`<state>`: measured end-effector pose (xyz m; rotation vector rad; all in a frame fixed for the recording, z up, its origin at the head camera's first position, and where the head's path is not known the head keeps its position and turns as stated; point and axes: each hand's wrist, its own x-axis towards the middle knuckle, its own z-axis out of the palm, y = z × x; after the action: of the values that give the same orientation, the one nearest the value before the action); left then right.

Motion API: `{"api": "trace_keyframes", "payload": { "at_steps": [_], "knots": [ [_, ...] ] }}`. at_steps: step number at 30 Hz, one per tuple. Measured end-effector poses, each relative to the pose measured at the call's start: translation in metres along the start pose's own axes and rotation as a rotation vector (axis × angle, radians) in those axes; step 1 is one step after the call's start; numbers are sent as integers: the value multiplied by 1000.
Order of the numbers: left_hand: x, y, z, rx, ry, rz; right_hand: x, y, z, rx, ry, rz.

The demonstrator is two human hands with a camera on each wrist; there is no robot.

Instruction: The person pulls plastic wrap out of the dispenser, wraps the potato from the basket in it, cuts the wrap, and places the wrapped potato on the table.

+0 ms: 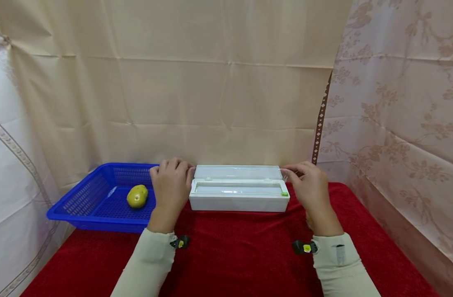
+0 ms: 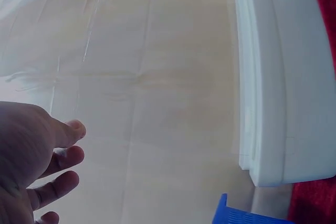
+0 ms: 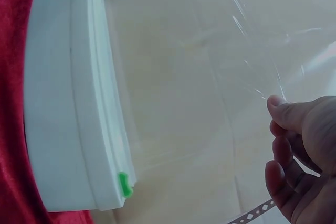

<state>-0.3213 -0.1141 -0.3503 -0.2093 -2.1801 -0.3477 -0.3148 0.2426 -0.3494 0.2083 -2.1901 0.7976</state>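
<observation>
A white cling film dispenser lies lengthwise before me, its see-through lid raised at the back. Clear cling film shows as glints and creases in both wrist views, between the hands and the box. My left hand pinches the film with thumb and fingertips just beyond the box's left end. Beyond the right end, my right hand pinches it between thumb and forefinger, other fingers curled. At the box's right front corner sits a green slider.
To the left stands a blue plastic basket with a glossy, lumpy yellow fruit or vegetable in it. Red cloth covers the table. A beige curtain hangs close behind the box, and a floral curtain on the right.
</observation>
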Motion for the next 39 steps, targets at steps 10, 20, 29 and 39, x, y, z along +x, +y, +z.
{"api": "trace_keyframes", "payload": {
  "at_steps": [10, 20, 29, 39],
  "knots": [
    [2, 0, -8, -20, 92, 39, 1, -8, -7, 23, 58, -43],
    [3, 4, -19, -36, 141, 46, 0, -15, -16, 36, 87, -53],
    [5, 9, -31, -52, 157, 53, 1, -21, -24, 46, 132, -83],
    [7, 12, -42, -85, 200, 73, 0, -29, -35, 93, 150, -100]
  ]
}}
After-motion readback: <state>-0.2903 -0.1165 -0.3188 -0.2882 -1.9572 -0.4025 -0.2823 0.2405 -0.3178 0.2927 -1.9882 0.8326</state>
